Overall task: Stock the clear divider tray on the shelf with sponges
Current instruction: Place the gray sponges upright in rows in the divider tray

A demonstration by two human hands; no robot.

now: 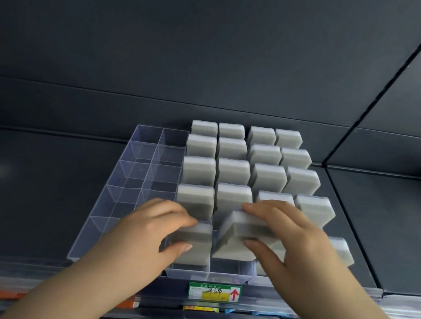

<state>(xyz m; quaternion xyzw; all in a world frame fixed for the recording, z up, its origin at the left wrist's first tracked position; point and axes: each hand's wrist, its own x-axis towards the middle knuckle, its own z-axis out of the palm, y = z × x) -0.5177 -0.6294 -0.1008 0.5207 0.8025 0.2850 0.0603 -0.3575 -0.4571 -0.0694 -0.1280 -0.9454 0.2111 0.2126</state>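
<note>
The left hand point(154, 227) grips a grey sponge, the left sponge point(191, 246). Its fingers are curled over the top and its thumb presses on the near face. This sponge stands upright in a front compartment of the clear tray point(134, 174).

Just right of it, the right hand point(287, 236) grips the tilted sponge point(237, 236), with the fingers over its upper edge and the thumb on its near side. This sponge leans, and its lower edge is at the mouth of the next front compartment, so it is not seated. The two held sponges are close to each other but apart, with a tray wall between them.

Behind both hands more sponges point(231, 172) stand upright in four columns, one in each compartment, up to the far wall of the tray. One more sponge, the end sponge point(342, 250), shows just right of the right hand and is partly hidden by it. What is under the right palm I cannot tell.

Left of the left hand are two columns of compartments, and the dark shelf point(30, 191) shows through them. Below the hands, on the shelf's front edge, there is a green and yellow label point(214, 292) with a red arrow.
</note>
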